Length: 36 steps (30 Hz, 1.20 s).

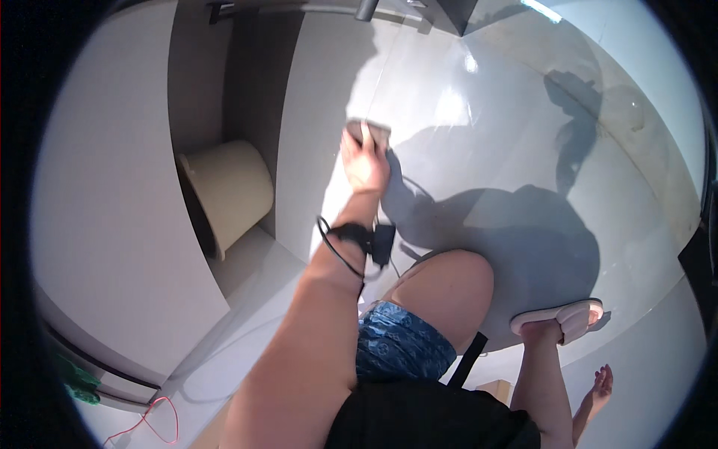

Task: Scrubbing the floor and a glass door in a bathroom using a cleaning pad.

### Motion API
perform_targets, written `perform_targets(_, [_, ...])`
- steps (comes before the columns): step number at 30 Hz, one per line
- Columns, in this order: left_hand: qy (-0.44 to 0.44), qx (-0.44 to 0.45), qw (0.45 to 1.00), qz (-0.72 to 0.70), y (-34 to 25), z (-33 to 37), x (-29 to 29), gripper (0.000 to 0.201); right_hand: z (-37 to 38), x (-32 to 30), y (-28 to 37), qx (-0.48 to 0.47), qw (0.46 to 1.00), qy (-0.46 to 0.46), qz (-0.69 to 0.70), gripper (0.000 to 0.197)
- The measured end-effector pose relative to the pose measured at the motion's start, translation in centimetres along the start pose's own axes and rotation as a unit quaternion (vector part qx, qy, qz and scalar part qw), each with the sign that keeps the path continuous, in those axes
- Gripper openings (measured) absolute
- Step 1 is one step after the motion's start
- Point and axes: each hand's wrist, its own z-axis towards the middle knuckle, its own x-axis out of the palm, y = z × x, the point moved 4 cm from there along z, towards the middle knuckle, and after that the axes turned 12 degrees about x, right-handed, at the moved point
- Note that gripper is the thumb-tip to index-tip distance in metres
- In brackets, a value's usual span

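My left arm reaches far forward, and my left hand is closed around a flat grey-brown sponge-like pad. The pad is held low against the glossy grey floor; its exact material is too small to make out. Around my left wrist sits a black strap with a small box and a loose cable. My right hand is at the lower right beside my leg, small in view, with its fingers apart and nothing seen in it.
A cream bin lies tipped in the recess beside a large pale panel. My bent knee and my foot in a pale slipper are near. At the lower left are a red cord and something green.
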Motion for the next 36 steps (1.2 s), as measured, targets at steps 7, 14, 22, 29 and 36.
perform_targets(7, [0.103, 0.005, 0.993, -0.056, -1.5, -10.6, 1.1, 0.068, -0.1, 0.5, 0.0, 0.008, 1.0, 0.001, 0.016, 0.036])
perform_targets(14, [0.091, -0.132, 0.987, 0.02, 3.0, 2.6, -0.4, 0.054, 0.5, 0.5, -0.8, 0.006, 1.0, 0.003, 0.006, 0.036])
perform_targets(22, [0.136, 0.017, 0.989, -0.057, -3.9, -10.2, -0.4, 0.067, 0.3, 0.1, -1.0, -0.007, 1.0, 0.015, 0.023, 0.037])
perform_targets(29, [0.071, -0.135, 0.987, 0.057, 2.6, 4.3, -0.4, 0.053, 1.0, 0.0, -1.3, 0.009, 0.999, 0.014, 0.041, 0.035])
perform_targets(36, [0.161, -0.094, 0.98, -0.073, 3.0, -16.4, 1.1, 0.069, -0.2, 0.7, 0.2, 0.02, 1.0, 0.004, 0.015, 0.035])
